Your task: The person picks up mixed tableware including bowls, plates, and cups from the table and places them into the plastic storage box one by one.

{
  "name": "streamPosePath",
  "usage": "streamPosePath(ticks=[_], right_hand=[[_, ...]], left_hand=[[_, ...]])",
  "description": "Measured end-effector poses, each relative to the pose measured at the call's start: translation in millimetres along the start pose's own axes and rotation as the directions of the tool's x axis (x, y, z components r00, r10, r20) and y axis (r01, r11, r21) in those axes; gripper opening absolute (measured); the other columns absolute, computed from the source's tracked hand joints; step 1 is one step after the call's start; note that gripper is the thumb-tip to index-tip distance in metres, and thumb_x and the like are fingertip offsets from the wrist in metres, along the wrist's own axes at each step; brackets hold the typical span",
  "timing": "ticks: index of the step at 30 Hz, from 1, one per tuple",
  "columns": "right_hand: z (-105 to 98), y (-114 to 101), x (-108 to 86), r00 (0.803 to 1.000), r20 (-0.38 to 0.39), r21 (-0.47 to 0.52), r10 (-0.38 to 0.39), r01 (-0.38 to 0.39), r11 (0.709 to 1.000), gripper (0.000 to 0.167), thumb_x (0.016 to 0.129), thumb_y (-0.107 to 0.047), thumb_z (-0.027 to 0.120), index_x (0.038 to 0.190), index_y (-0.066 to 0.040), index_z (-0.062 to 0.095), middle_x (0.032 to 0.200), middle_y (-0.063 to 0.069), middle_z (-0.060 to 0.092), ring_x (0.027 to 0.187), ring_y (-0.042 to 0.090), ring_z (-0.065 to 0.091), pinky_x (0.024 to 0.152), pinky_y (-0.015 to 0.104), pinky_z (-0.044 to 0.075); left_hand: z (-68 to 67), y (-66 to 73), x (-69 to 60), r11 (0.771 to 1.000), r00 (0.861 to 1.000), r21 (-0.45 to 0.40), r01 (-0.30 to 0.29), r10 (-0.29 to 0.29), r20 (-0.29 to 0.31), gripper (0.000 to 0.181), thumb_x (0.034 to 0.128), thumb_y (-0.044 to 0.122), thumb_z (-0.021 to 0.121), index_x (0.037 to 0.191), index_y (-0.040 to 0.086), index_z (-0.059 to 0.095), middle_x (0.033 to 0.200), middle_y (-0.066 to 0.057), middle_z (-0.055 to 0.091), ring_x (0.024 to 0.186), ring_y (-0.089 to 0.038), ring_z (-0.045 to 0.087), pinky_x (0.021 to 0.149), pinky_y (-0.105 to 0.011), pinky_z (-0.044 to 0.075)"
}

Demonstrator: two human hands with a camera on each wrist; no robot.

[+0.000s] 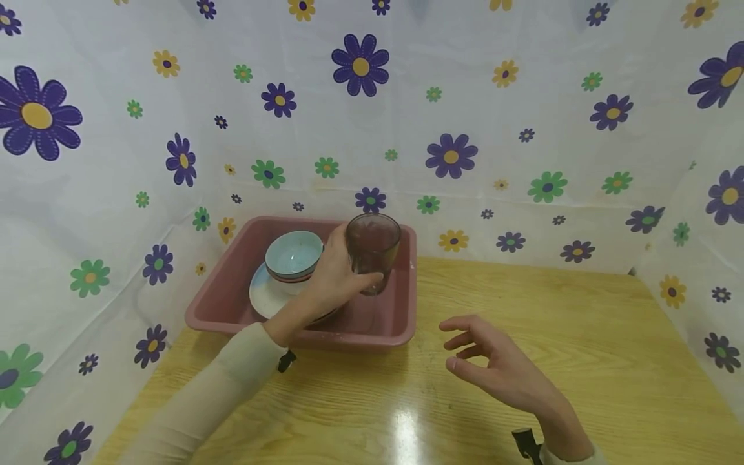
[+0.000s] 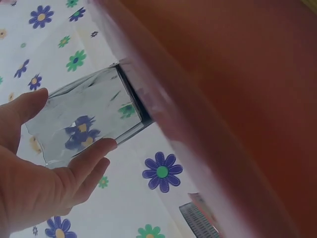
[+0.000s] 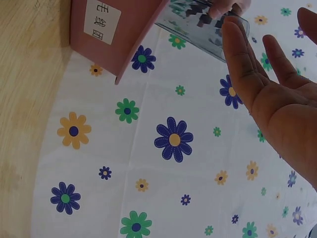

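A clear, dark-tinted glass cup (image 1: 374,240) is upright above the right part of a pink plastic basin (image 1: 409,290). My left hand (image 1: 332,274) grips the cup from its left side, thumb in front; the left wrist view shows thumb and fingers on opposite sides of the glass (image 2: 81,116). Inside the basin, light-blue bowls (image 1: 294,250) are stacked on a pale plate (image 1: 261,296). To the right of the basin, my right hand (image 1: 494,361) hovers over the table with fingers loosely bent and nothing in it.
The basin stands on a yellow wooden table (image 1: 523,310), toward its back left. Behind and at both sides hangs a white flower-printed sheet (image 1: 401,123). In the right wrist view, the basin's outer wall bears a white label (image 3: 101,22) with handwritten characters.
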State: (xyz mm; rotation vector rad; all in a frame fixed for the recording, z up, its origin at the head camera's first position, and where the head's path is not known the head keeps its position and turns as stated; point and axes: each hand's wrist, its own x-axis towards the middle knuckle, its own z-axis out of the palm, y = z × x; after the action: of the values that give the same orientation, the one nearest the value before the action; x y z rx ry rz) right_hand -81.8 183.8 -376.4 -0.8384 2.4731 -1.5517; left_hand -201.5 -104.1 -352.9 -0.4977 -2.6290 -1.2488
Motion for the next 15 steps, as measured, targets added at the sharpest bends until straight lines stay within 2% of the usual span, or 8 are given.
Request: streamPosePath(ticks=[6, 10, 15], right_hand=[[0, 0, -0.2, 0.999, 0.048, -0.007, -0.008, 0.008, 1.000, 0.038, 0.098, -0.016, 0.063, 0.134, -0.014, 0.052, 0.134, 0.009, 0.056, 0.111, 0.021, 0.062, 0.089, 0.033, 0.055], [-1, 1, -0.1, 0.998, 0.056, -0.008, -0.014, 0.014, 1.000, 0.037, 0.098, -0.015, 0.063, 0.134, -0.014, 0.052, 0.135, 0.008, 0.055, 0.111, 0.021, 0.062, 0.088, 0.032, 0.055], [-2, 2, -0.3, 0.998, 0.056, -0.013, -0.022, 0.022, 1.000, 0.036, 0.098, -0.014, 0.063, 0.133, -0.015, 0.053, 0.134, 0.007, 0.056, 0.110, 0.020, 0.062, 0.088, 0.033, 0.055]], left_hand=[[1.8, -3.2, 8.5, 0.998, 0.998, 0.040, 0.055, -0.056, 0.020, 0.099, 0.0753, 0.024, 0.085, 0.150, 0.004, 0.023, 0.141, -0.016, 0.042, 0.129, -0.029, 0.046, 0.110, -0.049, 0.040], [0.9, -6.1, 16.2, 0.996, 0.996, 0.052, 0.075, -0.077, 0.044, 0.099, 0.0772, 0.023, 0.084, 0.150, 0.003, 0.021, 0.140, -0.017, 0.042, 0.127, -0.030, 0.047, 0.107, -0.049, 0.043], [2.0, -8.9, 26.0, 0.989, 0.987, 0.051, 0.139, -0.142, 0.069, 0.102, 0.0783, 0.025, 0.084, 0.152, 0.002, 0.017, 0.144, -0.020, 0.038, 0.131, -0.033, 0.046, 0.109, -0.050, 0.041]])
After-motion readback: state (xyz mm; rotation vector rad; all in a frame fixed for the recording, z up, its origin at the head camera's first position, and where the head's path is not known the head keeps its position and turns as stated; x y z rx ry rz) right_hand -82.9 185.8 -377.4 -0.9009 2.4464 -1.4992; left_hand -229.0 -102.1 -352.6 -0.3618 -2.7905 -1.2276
